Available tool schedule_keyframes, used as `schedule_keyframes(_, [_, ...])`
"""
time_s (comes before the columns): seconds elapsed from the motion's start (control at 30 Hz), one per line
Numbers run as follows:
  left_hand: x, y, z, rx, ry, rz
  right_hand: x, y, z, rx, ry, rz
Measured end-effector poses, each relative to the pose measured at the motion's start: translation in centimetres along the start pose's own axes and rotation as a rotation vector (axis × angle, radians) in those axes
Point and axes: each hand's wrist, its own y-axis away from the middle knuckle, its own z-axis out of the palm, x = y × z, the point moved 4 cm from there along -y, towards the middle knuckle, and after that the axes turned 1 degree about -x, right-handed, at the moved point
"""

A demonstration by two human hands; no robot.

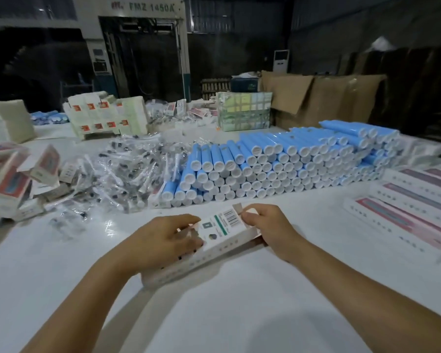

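Carton (224, 233), perhaps open-ended, well before tubes (278, 169)

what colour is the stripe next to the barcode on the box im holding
The stripe is green, on a white box, clearest in the head view.

The white table (239, 314) is being lit brightly and evenly from above, while the hall (341, 34) behind is being left in gloom. The machine (140, 47) at the back is being shown dim and grainy. Soft, faint shadows are being cast on the tabletop beneath the forearms (87, 301) and under the box (222, 240) held by the left hand (163, 240) and right hand (267, 230). Glints are being thrown off the clear plastic packets (127, 169), and a small glare patch is being reflected on the table near them. Straight lines are being bent towards the edges by the wide lens, and the cartons (5, 179) at the left rim are being smeared by blur.
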Motion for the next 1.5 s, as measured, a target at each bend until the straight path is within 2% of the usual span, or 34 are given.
schedule_keyframes(0.07, [1.6,-0.1,0.8,0.126,-0.365,-0.002,0.1,0.0,0.0,0.015,-0.019,0.002])
schedule_keyframes(0.17, [3.3,-0.7,3.2,0.268,-0.648,0.027,0.1,0.0,-0.3,0.032,-0.022,-0.013])
schedule_keyframes(0.27, [4.0,-0.6,4.3,0.388,-0.736,0.041,0.4,0.1,-0.5,0.069,-0.014,-0.013])
schedule_keyframes(0.33, [4.3,-0.2,4.4,0.405,-0.732,0.054,0.1,-0.1,-1.1,0.143,0.047,-0.013])
schedule_keyframes(0.4, [4.4,0.1,4.8,0.512,-0.746,0.182,-1.5,-1.3,-2.8,0.234,0.154,-0.059])
schedule_keyframes(0.47, [4.1,0.0,5.6,0.588,-0.777,0.263,-4.5,-3.2,-5.7,0.358,0.261,-0.183])
schedule_keyframes(0.57, [3.9,-0.3,6.2,0.648,-0.774,0.315,-9.5,-6.9,-11.0,0.603,0.519,-0.341])
schedule_keyframes(0.63, [3.7,-0.7,6.4,0.677,-0.783,0.328,-12.2,-9.6,-14.6,0.707,0.752,-0.359])
schedule_keyframes(0.7, [3.5,-1.4,6.7,0.664,-0.798,0.338,-13.8,-12.7,-18.1,0.753,1.024,-0.294])
schedule_keyframes(0.8, [2.9,-2.3,6.9,0.66,-0.804,0.355,-14.2,-16.3,-22.1,0.751,1.416,-0.043])
schedule_keyframes(0.87, [2.6,-2.8,6.9,0.671,-0.797,0.382,-13.3,-17.5,-24.1,0.737,1.481,0.157])
schedule_keyframes(0.97, [2.4,-3.1,7.1,0.677,-0.781,0.424,-11.8,-18.5,-25.5,0.668,1.543,0.353])
schedule_keyframes(1.17, [2.2,-3.2,7.0,0.645,-0.796,0.405,-12.0,-18.8,-25.2,0.637,1.649,0.331])
schedule_keyframes(1.33, [2.5,-3.3,6.7,0.551,-0.81,0.337,-12.2,-18.4,-25.1,0.624,1.629,0.402])
schedule_keyframes(1.5, [3.2,-3.0,6.4,0.466,-0.8,0.314,-13.0,-17.6,-23.5,0.606,1.653,0.29])
